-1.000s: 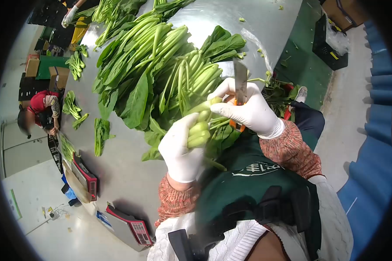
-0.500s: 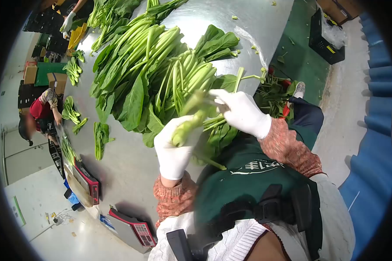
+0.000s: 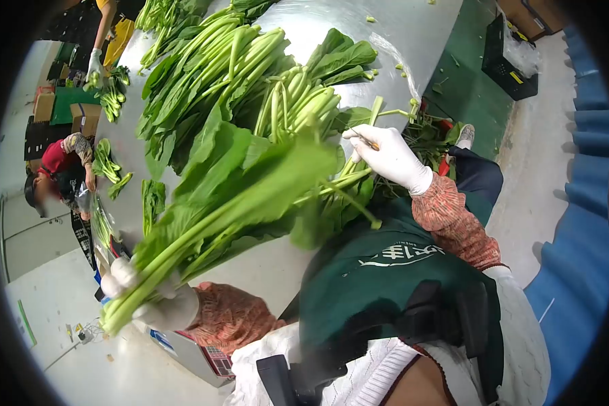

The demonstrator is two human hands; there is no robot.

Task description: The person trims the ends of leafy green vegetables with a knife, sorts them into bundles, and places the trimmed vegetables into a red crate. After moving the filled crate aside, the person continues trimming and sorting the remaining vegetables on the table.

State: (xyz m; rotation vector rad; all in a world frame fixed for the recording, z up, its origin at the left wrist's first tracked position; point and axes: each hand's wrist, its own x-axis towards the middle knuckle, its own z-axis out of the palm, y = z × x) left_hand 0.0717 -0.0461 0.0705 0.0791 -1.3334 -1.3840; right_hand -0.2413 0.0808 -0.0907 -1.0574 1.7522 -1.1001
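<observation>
My left hand (image 3: 176, 310), in a white glove, is closed round the pale stems of a bunch of leafy greens (image 3: 240, 196). The bunch is tilted, its leaves spreading up and to the right over the table edge, slightly blurred. My right hand (image 3: 394, 159), also gloved, grips a small knife-like tool (image 3: 365, 140) with a thin dark tip; its exact kind is hard to make out. Just beyond both hands lies a large pile of leafy greens (image 3: 203, 81) on the metal table (image 3: 325, 17).
Red-edged scales (image 3: 216, 362) stand at the near left. Small bunches (image 3: 105, 162) lie along the table's left side, where a person in red (image 3: 59, 159) works. Another person's gloved hand (image 3: 95, 64) holds greens. A black crate (image 3: 511, 64) sits on the floor at right.
My left hand has swung down and left with a bunch of greens held by its stems. My right hand has shifted slightly right, away from the left. The other person's gloved hand has come lower.
</observation>
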